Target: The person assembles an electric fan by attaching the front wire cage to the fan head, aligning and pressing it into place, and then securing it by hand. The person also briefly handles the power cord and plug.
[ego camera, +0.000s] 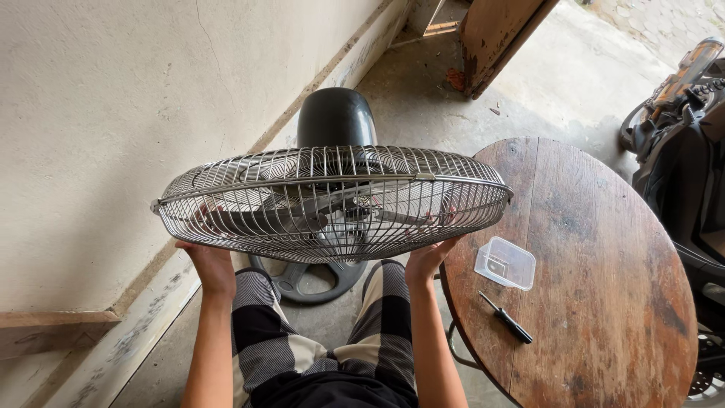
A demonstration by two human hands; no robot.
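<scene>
Checked black-and-white fabric of the person's shorts [325, 347] fills the nearest ground at 6 o'clock. Both forearms rise from it toward the fan.

The left hand [208, 268] sits at 7 o'clock of the wire fan guard [332, 200], palm under the lower rim, fingers curled up around the wires. The right hand [427, 257] sits at 5 o'clock of the guard, gripping the rim likewise; its fingertips show through the grille. Both hands are closed on the guard and carry it between them.

The guard is chrome-coloured wire, round, tilted so that its face points down toward the camera. Grey fan blades [302, 215] show inside it. The black motor housing [336, 117] stands behind it at 12 o'clock. The round dark fan base [302, 279] lies on the concrete floor [423, 98] under the guard.

At 3 o'clock stands a round worn wooden table [596, 249]. On it lie a clear plastic container [504, 263] and, nearer the person, a black-handled screwdriver [507, 318], the two slightly apart.

A plastered wall [113, 113] runs along 9 o'clock. A parked motorbike [683, 128] stands at 2 o'clock.
</scene>
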